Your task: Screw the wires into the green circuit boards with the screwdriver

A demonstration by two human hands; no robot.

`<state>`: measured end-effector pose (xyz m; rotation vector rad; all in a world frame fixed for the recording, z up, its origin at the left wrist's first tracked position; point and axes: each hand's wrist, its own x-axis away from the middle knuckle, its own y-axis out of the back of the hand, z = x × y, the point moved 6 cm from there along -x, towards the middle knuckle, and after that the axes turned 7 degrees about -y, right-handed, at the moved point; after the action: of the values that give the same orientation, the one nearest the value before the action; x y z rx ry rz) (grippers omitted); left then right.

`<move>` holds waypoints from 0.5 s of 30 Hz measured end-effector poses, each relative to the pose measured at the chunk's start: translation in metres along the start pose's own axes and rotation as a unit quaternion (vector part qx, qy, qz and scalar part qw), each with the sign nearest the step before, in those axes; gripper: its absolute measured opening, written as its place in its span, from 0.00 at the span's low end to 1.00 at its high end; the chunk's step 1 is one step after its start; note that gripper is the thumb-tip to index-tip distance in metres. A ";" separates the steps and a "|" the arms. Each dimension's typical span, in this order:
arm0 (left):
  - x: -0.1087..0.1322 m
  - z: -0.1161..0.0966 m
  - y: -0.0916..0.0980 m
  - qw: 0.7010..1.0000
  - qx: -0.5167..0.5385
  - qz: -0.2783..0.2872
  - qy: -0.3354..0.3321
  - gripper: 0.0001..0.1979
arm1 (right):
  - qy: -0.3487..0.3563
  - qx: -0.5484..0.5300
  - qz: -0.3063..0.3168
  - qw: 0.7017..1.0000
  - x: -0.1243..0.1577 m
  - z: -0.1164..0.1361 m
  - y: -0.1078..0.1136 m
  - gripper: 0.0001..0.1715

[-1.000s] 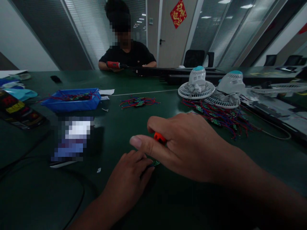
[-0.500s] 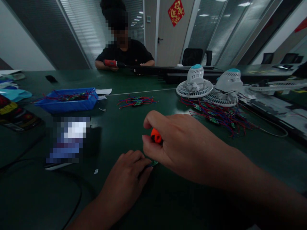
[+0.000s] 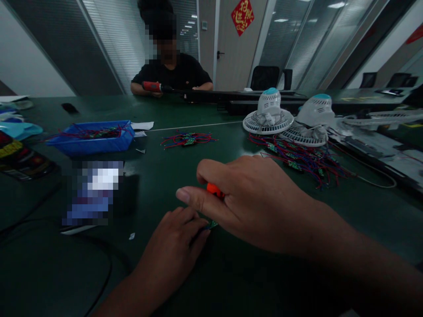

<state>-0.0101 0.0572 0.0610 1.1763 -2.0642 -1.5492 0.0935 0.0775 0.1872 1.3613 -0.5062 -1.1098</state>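
My left hand rests low on the table, its fingers pinched on a small green circuit board. Most of that board is covered by the fingers. Just above and to the right, my right hand is wrapped round an orange-and-black tool handle. Only the handle's end shows; the working end is hidden beneath the hand. The right thumb stretches out to the left across the front of the handle. Beyond both hands lies a small bunch of circuit boards with red and blue wires.
A blue bin holds more wired boards at left, near a pixelated phone-like device. White fan heads stand by a heap of wired boards at right. Across the table, a person holds a red-and-black power tool.
My right thumb has swung outward to the left, and less of the orange handle's end shows. The left hand keeps its place on the circuit board.
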 end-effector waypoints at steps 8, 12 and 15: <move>-0.002 -0.001 0.002 1.000 -0.004 0.001 -0.003 0.07 | 0.016 0.022 0.008 1.000 0.000 0.002 -0.001 0.10; -0.001 -0.001 0.001 1.000 -0.001 0.005 -0.002 0.07 | 0.008 0.004 0.015 1.000 0.001 0.001 -0.003 0.10; 0.000 -0.001 0.002 1.000 0.001 0.003 -0.001 0.07 | 0.003 -0.004 0.018 1.000 0.001 0.000 -0.004 0.11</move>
<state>-0.0101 0.0564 0.0629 1.1679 -2.0691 -1.5475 0.0929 0.0770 0.1834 1.3427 -0.5187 -1.0777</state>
